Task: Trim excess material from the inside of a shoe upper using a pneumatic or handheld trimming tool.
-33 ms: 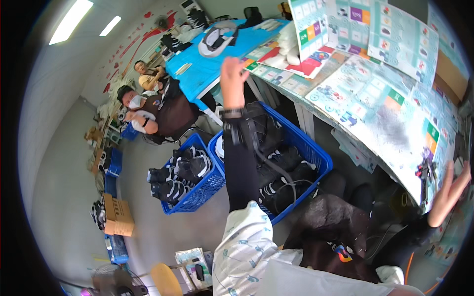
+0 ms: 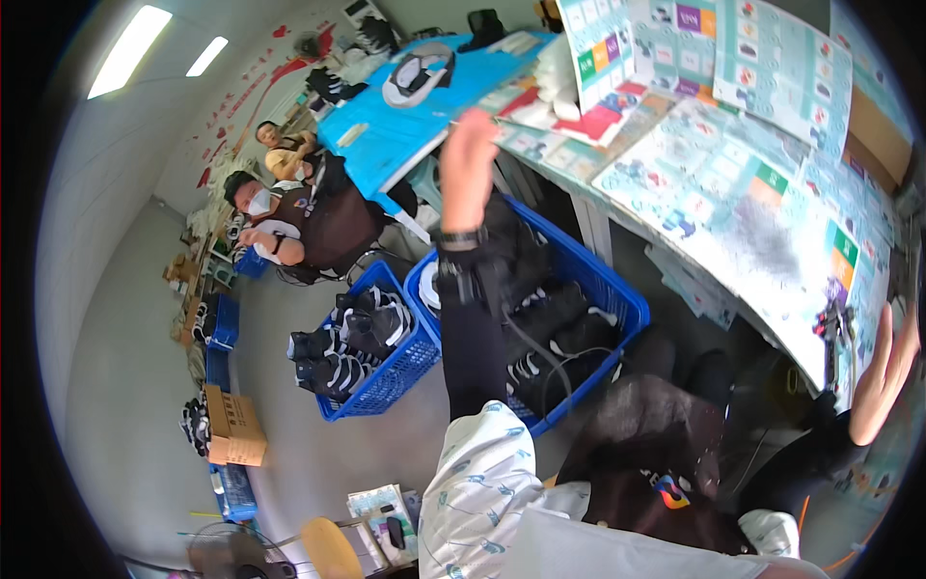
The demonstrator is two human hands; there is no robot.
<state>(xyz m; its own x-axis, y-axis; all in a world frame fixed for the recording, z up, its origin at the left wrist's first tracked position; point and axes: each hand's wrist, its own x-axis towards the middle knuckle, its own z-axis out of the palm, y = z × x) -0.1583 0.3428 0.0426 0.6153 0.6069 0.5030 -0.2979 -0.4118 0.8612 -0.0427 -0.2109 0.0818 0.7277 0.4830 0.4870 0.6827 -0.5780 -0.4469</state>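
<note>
We see the left hand (image 2: 468, 172) blurred. Its dark sleeve (image 2: 470, 352) hides part of the larger blue basket (image 2: 603, 273) (we cannot count the shoes (image 2: 584, 335) there), and the dark clutter (image 2: 833, 326) near the right hand (image 2: 885, 374) is too small to identify.

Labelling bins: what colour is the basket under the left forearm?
Blue basket, clearest in the head view.

Left hand (image 2: 467, 164), right hand (image 2: 881, 378) well apart
</note>
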